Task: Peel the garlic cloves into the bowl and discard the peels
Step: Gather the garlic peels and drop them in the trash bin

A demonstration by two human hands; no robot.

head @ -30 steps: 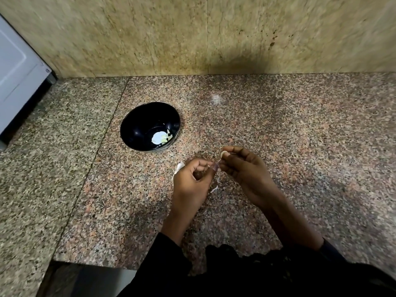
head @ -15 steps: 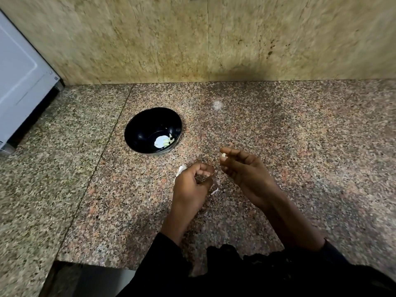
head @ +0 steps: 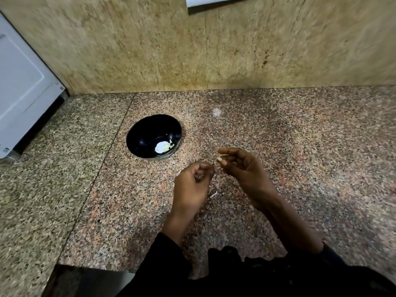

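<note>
Left of centre, the black bowl [head: 153, 135] holds peeled cloves; the left hand [head: 191, 185] curls round peel scraps, now parted from the right hand [head: 242, 168] pinching the bared garlic clove [head: 219, 160], ready for dropping.

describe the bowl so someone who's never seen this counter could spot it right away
On the speckled granite counter, look left of the person's two hands, toward the white appliance. The bowl sits there alone: round, glossy black, with a few pale garlic pieces at its bottom.
</note>
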